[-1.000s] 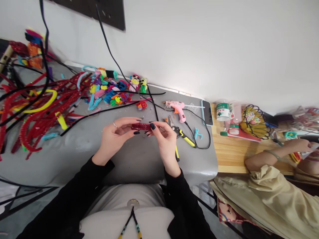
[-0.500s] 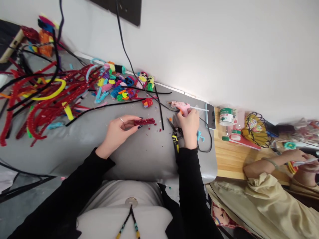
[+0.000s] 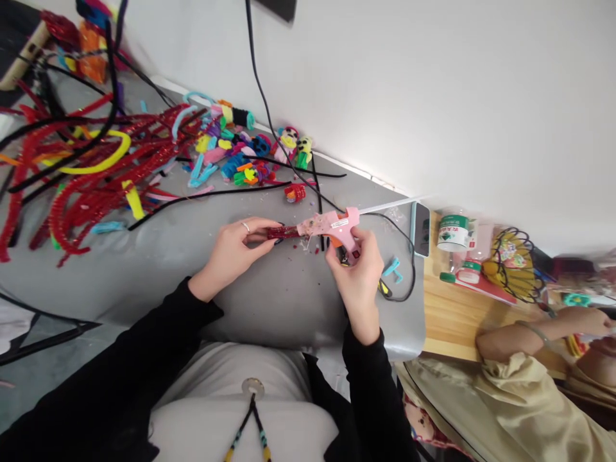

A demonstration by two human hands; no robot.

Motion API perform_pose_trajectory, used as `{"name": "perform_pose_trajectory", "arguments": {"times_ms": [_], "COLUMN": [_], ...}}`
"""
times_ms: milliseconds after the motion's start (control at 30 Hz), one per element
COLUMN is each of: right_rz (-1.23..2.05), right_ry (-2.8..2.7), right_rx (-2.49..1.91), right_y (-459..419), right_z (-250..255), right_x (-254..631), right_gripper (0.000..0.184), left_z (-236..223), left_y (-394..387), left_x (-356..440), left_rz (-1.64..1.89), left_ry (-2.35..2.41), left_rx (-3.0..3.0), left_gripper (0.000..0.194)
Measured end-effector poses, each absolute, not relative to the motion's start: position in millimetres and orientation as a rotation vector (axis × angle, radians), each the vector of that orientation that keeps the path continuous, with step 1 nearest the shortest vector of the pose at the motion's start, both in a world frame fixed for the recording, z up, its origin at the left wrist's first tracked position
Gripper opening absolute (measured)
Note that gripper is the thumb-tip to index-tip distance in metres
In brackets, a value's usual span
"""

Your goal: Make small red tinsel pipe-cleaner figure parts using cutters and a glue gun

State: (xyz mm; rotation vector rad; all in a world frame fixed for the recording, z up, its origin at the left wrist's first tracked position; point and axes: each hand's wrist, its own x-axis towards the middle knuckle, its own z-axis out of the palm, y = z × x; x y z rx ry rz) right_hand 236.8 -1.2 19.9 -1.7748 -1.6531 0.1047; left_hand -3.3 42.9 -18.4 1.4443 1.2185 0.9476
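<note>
My left hand (image 3: 239, 255) pinches a short bundle of dark red glittery pipe cleaners (image 3: 283, 232) between thumb and fingers. A pink hot glue gun (image 3: 337, 224) is gripped in my right hand (image 3: 359, 273), with a white glue stick (image 3: 385, 206) poking out of its back. The gun's front end meets or overlaps the bundle's right end; its nozzle tip is hidden, so I cannot tell whether they touch. Pliers with black and yellow handles (image 3: 384, 288) lie mostly hidden under my right hand. A small red rolled piece (image 3: 294, 192) rests just beyond the bundle.
Loose red pipe cleaners (image 3: 139, 154) heap at the left, with small fuzzy dolls (image 3: 304, 152) along the wall. A black cord (image 3: 269, 109) hangs across the grey table (image 3: 269, 314). A phone (image 3: 420, 229), bottles (image 3: 452, 231), a wire basket (image 3: 514, 263) and a co-worker's arm (image 3: 543, 327) are at the right.
My right hand has lifted the glue gun off the table and brought it left to the red bundle. The pliers are now mostly covered. The view has shifted slightly.
</note>
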Motion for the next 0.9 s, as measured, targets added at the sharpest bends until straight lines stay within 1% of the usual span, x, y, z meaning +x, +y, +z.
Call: {"name": "perform_pose_trajectory", "arguments": {"times_ms": [200,433,900], "right_rz": [0.043,0.000,-0.018], "right_ry": [-1.714,-1.781,-1.849], "right_rx": [-1.733,-1.694,-1.668], "right_y": [2.0,2.2,3.0], "right_z": [14.4,13.9,14.6], "right_x": [231.2,230.6,236.7], "right_gripper": [0.020,0.017,0.014], "left_z": [-18.2,-19.0,-17.3], "left_y": [41.7,40.5,40.6], "left_x": [-3.1,-4.1,-4.5], "left_rz": [0.943,0.949,0.930], "left_ry": [1.207,1.209,1.225], "left_rx": [1.428,1.421,1.426], "left_gripper": [0.032,0.032,0.030]}}
